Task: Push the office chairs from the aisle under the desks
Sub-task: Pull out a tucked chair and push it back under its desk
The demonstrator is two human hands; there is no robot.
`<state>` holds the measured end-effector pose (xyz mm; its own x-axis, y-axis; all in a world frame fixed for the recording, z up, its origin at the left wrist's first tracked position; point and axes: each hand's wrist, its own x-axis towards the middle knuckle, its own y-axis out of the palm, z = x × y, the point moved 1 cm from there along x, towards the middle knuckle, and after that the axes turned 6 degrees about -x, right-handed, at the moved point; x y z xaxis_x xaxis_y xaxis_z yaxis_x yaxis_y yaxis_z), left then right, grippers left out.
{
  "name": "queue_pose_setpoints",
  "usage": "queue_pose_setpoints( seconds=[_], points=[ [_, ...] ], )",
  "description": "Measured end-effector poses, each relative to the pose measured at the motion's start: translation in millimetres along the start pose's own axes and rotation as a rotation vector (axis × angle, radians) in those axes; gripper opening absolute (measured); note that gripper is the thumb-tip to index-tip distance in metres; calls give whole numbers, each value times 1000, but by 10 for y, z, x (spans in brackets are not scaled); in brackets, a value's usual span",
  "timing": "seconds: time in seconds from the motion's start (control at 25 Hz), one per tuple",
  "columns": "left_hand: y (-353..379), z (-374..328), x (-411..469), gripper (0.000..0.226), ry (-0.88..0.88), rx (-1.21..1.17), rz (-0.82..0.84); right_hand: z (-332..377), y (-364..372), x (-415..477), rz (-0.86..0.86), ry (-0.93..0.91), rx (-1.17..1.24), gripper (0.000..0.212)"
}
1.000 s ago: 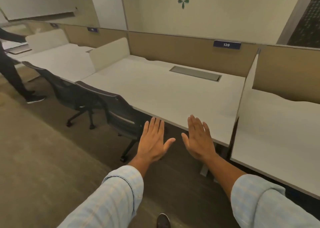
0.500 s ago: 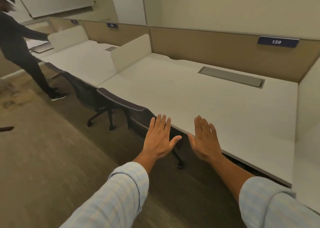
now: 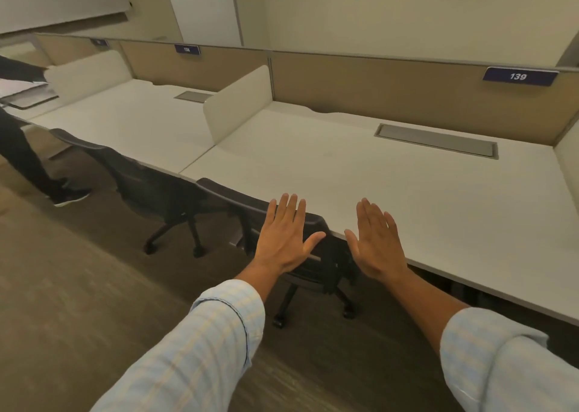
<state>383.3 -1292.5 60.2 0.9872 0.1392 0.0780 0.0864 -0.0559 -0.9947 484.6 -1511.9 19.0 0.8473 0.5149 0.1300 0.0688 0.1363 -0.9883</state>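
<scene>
Hands are hovering flat, fingers spread and holding nothing: left hand (image 3: 283,238) over the nearest office chair (image 3: 313,255) backrest (tucked against desk (image 3: 438,205)), right hand (image 3: 377,245) beside it, seemingly poised for pushing.

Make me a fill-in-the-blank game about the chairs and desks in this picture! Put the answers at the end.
1. The blue sign on the tan partition shows the number ____.
2. The number of dark office chairs in view is ____.
3. The left hand and the right hand are both ____, fingers spread, holding nothing.
4. The backrest of the nearer chair touches the front edge of the white ____.

Missing words: 139; two; open; desk
</scene>
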Motion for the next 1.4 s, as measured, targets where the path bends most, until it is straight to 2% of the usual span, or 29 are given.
queue_pose_setpoints(
  seconds=[0.16, 0.36, 0.68, 0.76, 0.96, 1.2, 1.4],
  points=[
    [-113, 827, -53, 116, 54, 4, 3, 760, 1, 132, -40, 30, -13, 77],
    [-149, 1532, -94, 107, 65, -15, -6, 1446, -44, 351, -67, -9, -28, 78],
    [-111, 2329, 293, 104, 75, -11, 52, 1884, 24, 996, -6, 73, 16, 75],
    [-69, 2502, 512, 111, 82, -9, 97, 1938, 118, 1103, 24, 123, 2, 72],
    [96, 2969, 1158, 129, 177, -66, 180, 2004, 217, 1180, 97, 210, -114, 82],
    [377, 3223, 1463, 84, 452, -117, 216, 1983, 179, 1031, 121, 255, -119, 70],
    [357, 3108, 1352, 83, 570, -111, 138, 2025, 163, 816, 71, 314, -30, 47]
  ],
)
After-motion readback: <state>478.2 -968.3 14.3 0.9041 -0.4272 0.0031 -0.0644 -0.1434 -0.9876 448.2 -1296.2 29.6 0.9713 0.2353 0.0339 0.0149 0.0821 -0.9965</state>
